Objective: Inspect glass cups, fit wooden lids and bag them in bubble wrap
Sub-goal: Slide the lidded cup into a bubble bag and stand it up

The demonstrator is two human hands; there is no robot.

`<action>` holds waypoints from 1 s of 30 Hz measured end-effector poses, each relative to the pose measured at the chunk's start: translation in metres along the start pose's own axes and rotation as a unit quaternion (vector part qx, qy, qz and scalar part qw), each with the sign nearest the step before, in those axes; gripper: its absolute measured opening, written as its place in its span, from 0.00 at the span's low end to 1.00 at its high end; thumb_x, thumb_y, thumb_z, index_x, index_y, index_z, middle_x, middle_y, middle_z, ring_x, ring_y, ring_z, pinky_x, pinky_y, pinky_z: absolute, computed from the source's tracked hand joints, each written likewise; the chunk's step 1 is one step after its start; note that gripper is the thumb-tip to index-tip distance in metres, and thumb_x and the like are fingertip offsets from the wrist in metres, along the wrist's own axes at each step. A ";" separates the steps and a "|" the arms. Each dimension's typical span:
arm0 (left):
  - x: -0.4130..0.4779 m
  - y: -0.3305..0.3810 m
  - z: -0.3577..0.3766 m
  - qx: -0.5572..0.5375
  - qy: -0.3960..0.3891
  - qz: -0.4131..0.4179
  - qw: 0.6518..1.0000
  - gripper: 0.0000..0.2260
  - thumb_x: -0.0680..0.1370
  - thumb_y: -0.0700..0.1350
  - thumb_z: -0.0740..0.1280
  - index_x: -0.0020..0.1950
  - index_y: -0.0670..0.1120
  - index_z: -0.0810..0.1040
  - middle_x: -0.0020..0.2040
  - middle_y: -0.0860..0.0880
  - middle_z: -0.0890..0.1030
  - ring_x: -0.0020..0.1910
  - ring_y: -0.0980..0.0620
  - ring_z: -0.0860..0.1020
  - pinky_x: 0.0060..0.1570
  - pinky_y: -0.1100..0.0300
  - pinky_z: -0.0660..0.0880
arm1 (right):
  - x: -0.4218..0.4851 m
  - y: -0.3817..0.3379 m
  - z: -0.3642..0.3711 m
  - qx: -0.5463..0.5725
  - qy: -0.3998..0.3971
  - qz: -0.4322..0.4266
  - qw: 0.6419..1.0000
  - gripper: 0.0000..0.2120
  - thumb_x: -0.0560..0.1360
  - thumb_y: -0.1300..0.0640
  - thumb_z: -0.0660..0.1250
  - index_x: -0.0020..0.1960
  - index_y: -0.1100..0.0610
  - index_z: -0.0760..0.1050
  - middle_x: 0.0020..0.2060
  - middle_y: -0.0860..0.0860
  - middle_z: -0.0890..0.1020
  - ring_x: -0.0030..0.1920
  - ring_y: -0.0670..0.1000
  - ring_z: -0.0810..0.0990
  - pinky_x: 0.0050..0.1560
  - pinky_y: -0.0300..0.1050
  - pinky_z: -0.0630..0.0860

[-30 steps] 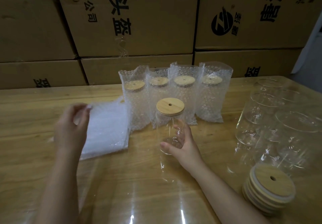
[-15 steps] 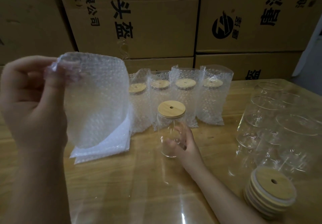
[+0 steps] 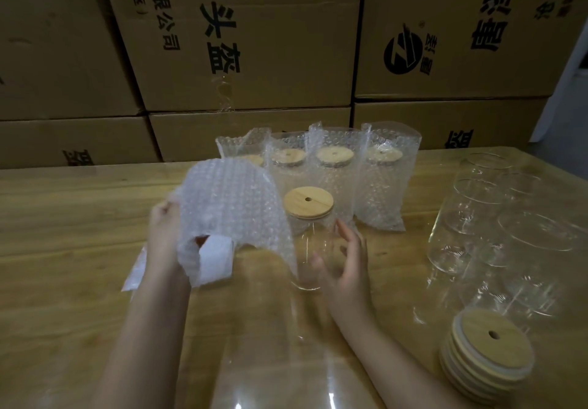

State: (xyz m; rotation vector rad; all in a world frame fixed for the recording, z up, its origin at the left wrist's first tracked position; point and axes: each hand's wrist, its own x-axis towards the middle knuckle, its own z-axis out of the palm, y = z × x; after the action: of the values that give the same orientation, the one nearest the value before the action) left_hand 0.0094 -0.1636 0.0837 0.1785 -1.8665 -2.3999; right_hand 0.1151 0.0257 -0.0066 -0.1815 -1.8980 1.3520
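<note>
**Left hand (image 3: 165, 233) pinching a bubble bag (image 3: 232, 214), right hand (image 3: 346, 259) curled round the glass cup (image 3: 310, 259)**

Our left thumb and fingers pinch the bag by its left edge, so it hangs crumpled between our two hands, its right side against the cup. What looks like its mouth gapes at the bottom, close to our left palm. Our right hand curves loosely round the cup's lower half, thumb on the near side and fingers round the right. We cannot tell how firmly it presses.

The cup stands upright on the table (image 3: 79, 217), just right of the left grip. Its long axis is vertical, with the wooden lid (image 3: 308, 202) on top, above our right fingers.

We judge the glass hard, smooth and breakable, with some weight, and likely to slip in a light hold. The lid may only be seated in the rim, so we would hold the cup by its wall, low or mid-height, never by the lid. The bag is light and limp and will not stay open alone. Its mouth needs spreading and turning into line with the cup's axis.

Beyond our right hand stand the bagged cups (image 3: 385, 179).
</note>
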 end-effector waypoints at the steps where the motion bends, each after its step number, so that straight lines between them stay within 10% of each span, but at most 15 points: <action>1: -0.007 -0.001 0.004 0.027 -0.037 -0.012 0.999 0.16 0.80 0.42 0.61 0.66 0.39 0.72 0.44 0.48 0.77 0.39 0.51 0.76 0.40 0.59 0.72 | -0.001 0.001 0.000 -0.034 0.018 -0.041 0.998 0.29 0.68 0.40 0.65 0.67 0.39 0.61 0.66 0.46 0.67 0.68 0.45 0.67 0.68 0.35 0.63; 6: 0.000 -0.011 0.011 0.123 -0.085 -0.017 0.989 0.13 0.80 0.42 0.62 0.63 0.40 0.74 0.49 0.42 0.80 0.37 0.49 0.78 0.34 0.60 0.76 | -0.004 0.007 0.004 -0.215 0.047 -0.201 0.955 0.40 0.69 0.42 0.68 0.75 0.48 0.53 0.72 0.53 0.61 0.72 0.53 0.62 0.68 0.60 0.64; 11: -0.023 0.004 0.021 0.088 -0.139 -0.050 0.985 0.11 0.77 0.42 0.66 0.59 0.44 0.74 0.32 0.47 0.83 0.28 0.51 0.80 0.25 0.60 0.76 | -0.004 0.006 0.006 -0.287 0.051 -0.287 0.912 0.32 0.72 0.43 0.68 0.72 0.50 0.61 0.71 0.57 0.62 0.73 0.54 0.62 0.73 0.63 0.54; 17: -0.046 0.022 0.036 -0.046 -0.199 -0.036 0.978 0.05 0.77 0.37 0.66 0.44 0.43 0.71 0.29 0.52 0.80 0.24 0.59 0.77 0.24 0.68 0.72 | -0.014 -0.018 0.002 -0.178 -0.017 -0.304 0.936 0.27 0.80 0.37 0.50 0.67 0.56 0.66 0.66 0.51 0.70 0.65 0.51 0.71 0.66 0.53 0.66; 21: -0.057 0.028 0.042 -0.088 -0.205 0.019 0.975 0.08 0.77 0.35 0.66 0.43 0.46 0.69 0.32 0.50 0.81 0.30 0.54 0.81 0.32 0.62 0.78 | -0.022 -0.048 0.008 -0.101 -0.121 -0.152 0.976 0.39 0.72 0.28 0.56 0.68 0.59 0.69 0.63 0.51 0.75 0.64 0.49 0.74 0.64 0.43 0.72; 25: -0.060 0.029 0.041 -0.101 -0.239 0.061 0.964 0.07 0.75 0.42 0.70 0.47 0.46 0.72 0.37 0.49 0.82 0.38 0.52 0.83 0.42 0.59 0.80 | -0.009 -0.071 0.011 0.016 -0.051 -0.009 0.999 0.18 0.78 0.42 0.61 0.42 0.55 0.78 0.29 0.39 0.77 0.31 0.40 0.76 0.35 0.44 0.77; 30: -0.038 0.020 0.030 0.079 -0.105 0.123 0.984 0.10 0.76 0.50 0.69 0.56 0.52 0.76 0.53 0.53 0.81 0.57 0.53 0.78 0.51 0.58 0.74 | 0.038 -0.092 -0.005 0.263 0.019 0.246 0.933 0.08 0.79 0.49 0.64 0.48 0.50 0.80 0.41 0.54 0.85 0.42 0.52 0.85 0.47 0.50 0.82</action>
State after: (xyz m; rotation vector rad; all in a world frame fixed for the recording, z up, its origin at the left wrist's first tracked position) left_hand 0.0424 -0.1336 0.1113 -0.2905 -2.0291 -2.1779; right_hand 0.1204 0.0103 0.0915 -0.4269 -1.4363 2.1263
